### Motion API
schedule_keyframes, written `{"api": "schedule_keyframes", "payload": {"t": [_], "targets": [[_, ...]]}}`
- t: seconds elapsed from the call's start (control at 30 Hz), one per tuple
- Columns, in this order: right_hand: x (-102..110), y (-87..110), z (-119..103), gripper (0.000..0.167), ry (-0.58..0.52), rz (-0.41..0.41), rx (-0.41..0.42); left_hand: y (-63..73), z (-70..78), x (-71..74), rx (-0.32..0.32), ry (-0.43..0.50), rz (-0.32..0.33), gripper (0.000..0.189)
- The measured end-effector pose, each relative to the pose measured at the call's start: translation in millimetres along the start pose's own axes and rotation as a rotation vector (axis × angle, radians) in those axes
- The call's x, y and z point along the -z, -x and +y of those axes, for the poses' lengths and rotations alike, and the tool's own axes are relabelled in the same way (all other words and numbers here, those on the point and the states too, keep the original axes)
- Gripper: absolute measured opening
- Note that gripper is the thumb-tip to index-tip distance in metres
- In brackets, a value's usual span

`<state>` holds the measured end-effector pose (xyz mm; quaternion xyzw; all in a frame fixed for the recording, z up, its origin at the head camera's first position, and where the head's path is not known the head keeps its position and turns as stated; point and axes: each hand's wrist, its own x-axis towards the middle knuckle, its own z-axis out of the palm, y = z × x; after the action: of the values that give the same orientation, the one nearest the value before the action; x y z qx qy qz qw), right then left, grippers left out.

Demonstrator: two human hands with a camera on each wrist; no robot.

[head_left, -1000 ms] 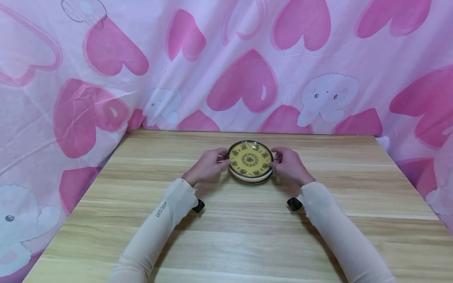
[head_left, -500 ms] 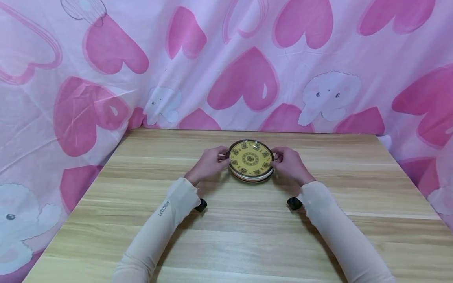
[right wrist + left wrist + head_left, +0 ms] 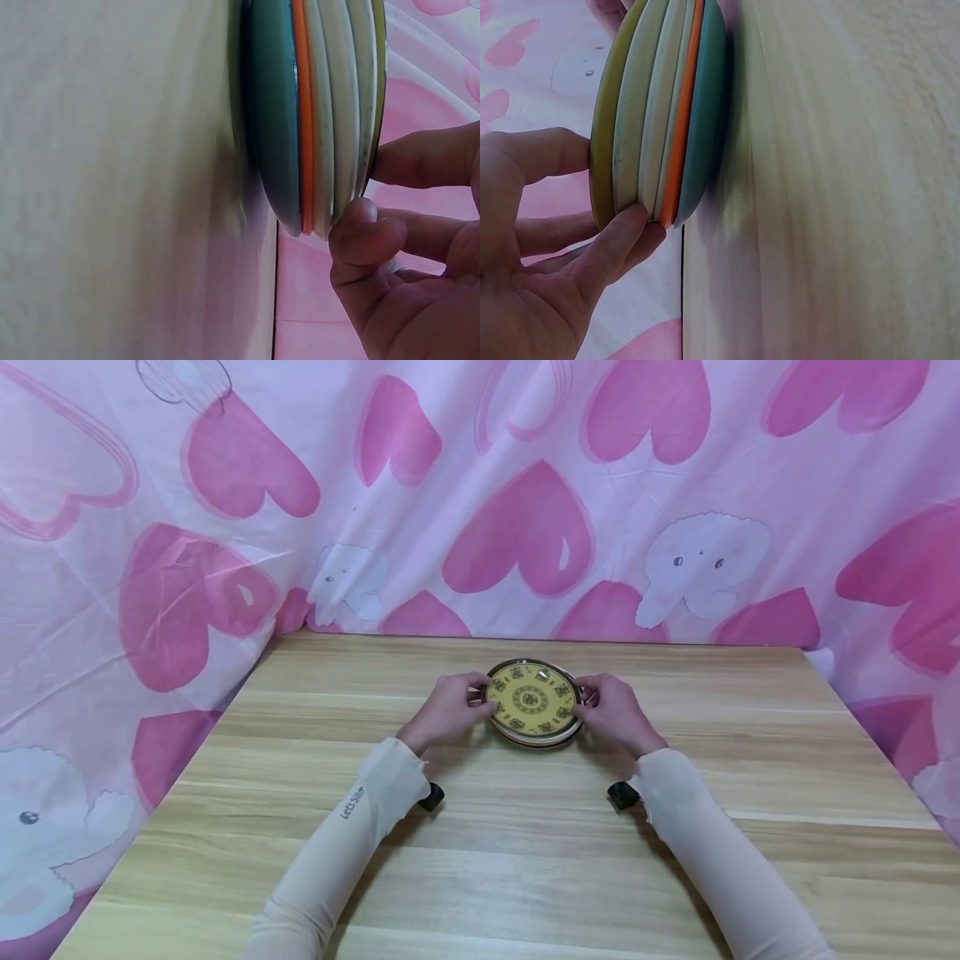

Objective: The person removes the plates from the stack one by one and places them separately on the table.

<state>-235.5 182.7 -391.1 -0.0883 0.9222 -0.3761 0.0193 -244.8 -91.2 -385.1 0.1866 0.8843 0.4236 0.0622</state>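
A stack of round plates stands on the wooden table, its top one a yellow plate (image 3: pixel 531 697) with dark figures and a dark rim. Below it, pale plates (image 3: pixel 656 112), an orange plate (image 3: pixel 681 135) and a teal plate (image 3: pixel 274 120) at the bottom show edge-on in the wrist views. My left hand (image 3: pixel 452 706) grips the left edge of the stack, one digit on the yellow rim and fingertips against the pale rims. On the opposite edge my right hand (image 3: pixel 611 710) does likewise, with curled fingers (image 3: pixel 360 232) at the upper rims. A sliver of white rim peeks out behind the yellow plate.
The wood-grain table (image 3: pixel 495 877) reaches back to a pink heart-patterned cloth (image 3: pixel 517 535), which also hangs along both sides. A black wrist camera (image 3: pixel 431 797) sits under the left cuff, another black camera (image 3: pixel 622 795) under the right.
The yellow plate has shifted slightly on the stack, and white rim now shows at its back right. My left hand has edged a little to the right; both hands keep their grip.
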Motion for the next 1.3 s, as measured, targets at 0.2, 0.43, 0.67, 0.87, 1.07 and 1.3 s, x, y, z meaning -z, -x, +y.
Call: {"api": "schedule_keyframes", "payload": {"t": [0.2,0.43,0.67,0.87,1.07,1.3], "targets": [[-2,0.6,-1,0.052,0.001,0.002,-0.004,0.5,-0.8,-1.1,0.016,0.009,0.017,0.047],[-3,2.7,1,0.043,0.017,0.005,-0.002,1.8,-1.5,-0.5,0.033,0.064,0.013,0.049],[1,3.7,5,0.043,0.013,-0.017,-0.026,4.8,-3.1,-0.8,0.032,0.092,0.017,0.05],[2,3.0,4,0.047,0.025,-0.043,-0.041,8.1,-2.6,4.7,0.045,0.102,0.031,0.052],[2,3.1,5,0.049,0.031,-0.046,-0.045,11.0,-7.2,11.3,0.082,0.173,0.055,0.053],[2,1.0,5,0.048,0.037,-0.045,-0.048,13.8,-13.1,16.4,0.113,0.253,0.08,0.051]]}}
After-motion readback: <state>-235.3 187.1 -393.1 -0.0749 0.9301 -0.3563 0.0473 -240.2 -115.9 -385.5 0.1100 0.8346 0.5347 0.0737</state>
